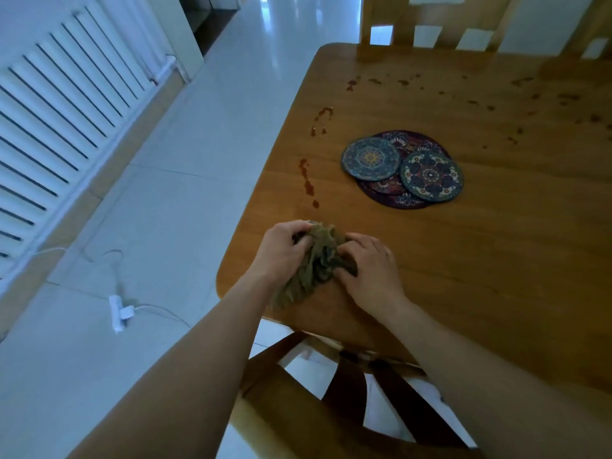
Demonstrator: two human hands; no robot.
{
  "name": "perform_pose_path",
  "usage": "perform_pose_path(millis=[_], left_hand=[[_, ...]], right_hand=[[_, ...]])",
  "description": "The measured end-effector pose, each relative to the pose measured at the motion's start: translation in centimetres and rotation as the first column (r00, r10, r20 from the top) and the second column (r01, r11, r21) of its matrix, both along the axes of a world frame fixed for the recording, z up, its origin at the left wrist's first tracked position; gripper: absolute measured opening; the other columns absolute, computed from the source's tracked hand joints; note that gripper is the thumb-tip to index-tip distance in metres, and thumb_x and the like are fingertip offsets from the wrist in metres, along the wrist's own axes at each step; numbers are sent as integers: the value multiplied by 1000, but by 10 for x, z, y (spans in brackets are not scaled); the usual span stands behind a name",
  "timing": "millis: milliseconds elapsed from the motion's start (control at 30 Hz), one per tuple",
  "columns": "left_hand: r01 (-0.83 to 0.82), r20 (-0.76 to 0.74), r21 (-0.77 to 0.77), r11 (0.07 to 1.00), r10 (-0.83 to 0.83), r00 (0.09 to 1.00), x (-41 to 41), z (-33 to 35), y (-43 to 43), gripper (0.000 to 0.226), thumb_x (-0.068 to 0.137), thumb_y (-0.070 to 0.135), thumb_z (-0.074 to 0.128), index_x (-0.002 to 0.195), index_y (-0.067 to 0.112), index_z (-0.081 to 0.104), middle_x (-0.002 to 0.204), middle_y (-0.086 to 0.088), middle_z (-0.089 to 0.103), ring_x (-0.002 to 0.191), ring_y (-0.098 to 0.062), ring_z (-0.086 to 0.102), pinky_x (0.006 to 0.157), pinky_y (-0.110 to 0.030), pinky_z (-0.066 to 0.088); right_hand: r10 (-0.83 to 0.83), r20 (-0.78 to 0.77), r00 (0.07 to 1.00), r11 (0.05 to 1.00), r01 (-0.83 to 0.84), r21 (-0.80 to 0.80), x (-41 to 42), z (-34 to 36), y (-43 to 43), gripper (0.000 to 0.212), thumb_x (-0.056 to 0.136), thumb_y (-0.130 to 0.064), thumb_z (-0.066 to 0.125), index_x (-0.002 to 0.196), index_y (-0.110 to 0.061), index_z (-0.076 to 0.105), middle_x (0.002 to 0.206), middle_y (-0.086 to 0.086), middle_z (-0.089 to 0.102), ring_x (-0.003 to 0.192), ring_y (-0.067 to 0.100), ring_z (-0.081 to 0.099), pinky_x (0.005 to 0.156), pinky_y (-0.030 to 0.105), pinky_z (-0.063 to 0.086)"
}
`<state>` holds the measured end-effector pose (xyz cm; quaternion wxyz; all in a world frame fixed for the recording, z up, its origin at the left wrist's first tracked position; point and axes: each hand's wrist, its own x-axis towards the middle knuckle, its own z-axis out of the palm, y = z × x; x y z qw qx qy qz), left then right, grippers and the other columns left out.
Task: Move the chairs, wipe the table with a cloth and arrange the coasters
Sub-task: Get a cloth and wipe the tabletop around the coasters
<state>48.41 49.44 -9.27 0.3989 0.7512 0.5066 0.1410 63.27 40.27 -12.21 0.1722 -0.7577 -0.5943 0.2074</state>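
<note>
Gripping bunched olive cloth (321,256) at near left corner of wooden counter (496,253), left grip (281,250) curled round its far fold, right grip (367,270) pinching its right side. Coasters (430,175) piled overlapping mid-counter, well beyond cloth; reddish spill spots (308,183) along left edge and far end. Far chair (387,11) against counter's far end, near chair (298,419) below the arms.

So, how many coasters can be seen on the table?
3. A blue coaster lies on the pile's left, a green-rimmed coaster on its right, both overlapping a larger dark purple coaster beneath. Another may be hidden between them.
</note>
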Motion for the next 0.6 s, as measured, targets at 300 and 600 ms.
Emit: perform_pose_path(millis=[300, 600], left_hand=[[-90, 479, -562, 822, 413, 775, 12, 36, 0, 21, 101, 17, 49, 115, 13, 65, 104, -10, 72, 96, -20, 69, 79, -33, 55], [-142, 553, -724, 675, 691, 466, 24, 61, 1, 30, 102, 10, 38, 124, 2, 56, 110, -18, 68, 94, -25, 68, 77, -37, 58]], right_hand=[[-403, -858, 318, 854, 469, -227, 32, 60, 21, 14, 90, -10, 49, 78, -12, 56, 92, 12, 60, 87, 25, 57, 75, 42, 53], [-392, -920, 22, 774, 549, -316, 60, 91, 30, 22, 98, -18, 39, 104, -13, 60, 94, 5, 62, 87, 17, 60, 65, 33, 52]])
